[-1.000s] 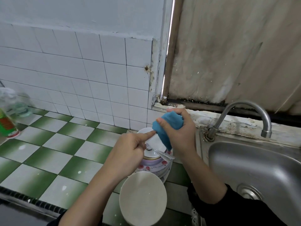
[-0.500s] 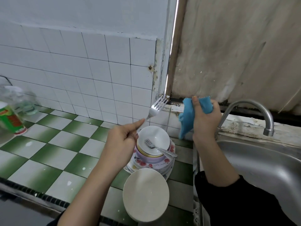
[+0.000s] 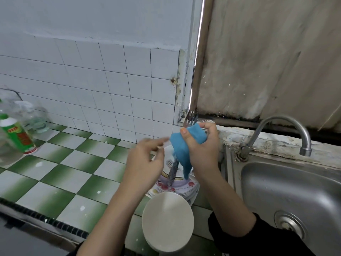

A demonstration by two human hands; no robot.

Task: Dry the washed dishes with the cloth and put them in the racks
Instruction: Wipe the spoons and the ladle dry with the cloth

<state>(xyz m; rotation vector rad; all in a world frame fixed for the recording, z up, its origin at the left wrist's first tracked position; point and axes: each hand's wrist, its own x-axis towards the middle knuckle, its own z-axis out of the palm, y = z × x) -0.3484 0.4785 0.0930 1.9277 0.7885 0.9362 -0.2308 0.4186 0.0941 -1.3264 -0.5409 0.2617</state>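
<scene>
My right hand [image 3: 203,150] grips a blue cloth [image 3: 181,146] wrapped round the middle of a fork [image 3: 173,172]. The fork's tines stick up above the cloth and its patterned handle hangs down below it. My left hand [image 3: 145,163] hovers just left of the cloth with relaxed fingers and holds nothing; it is blurred. Under both hands stands a stack of flowered plates [image 3: 186,188] with a bowl on top, mostly hidden, and a second fork's tines [image 3: 168,162] show in it. In front of the stack sits a round white dish [image 3: 168,220].
A steel sink [image 3: 295,191] with a curved tap [image 3: 287,126] lies on the right. The green-and-white tiled counter [image 3: 64,172] stretches left, with a green-labelled bottle [image 3: 18,135] and clear bottles [image 3: 35,115] at its far left. A tiled wall stands behind.
My left hand held the fork up by its handle; now the fork sits inside the cloth in my right hand, and my left hand has let go.
</scene>
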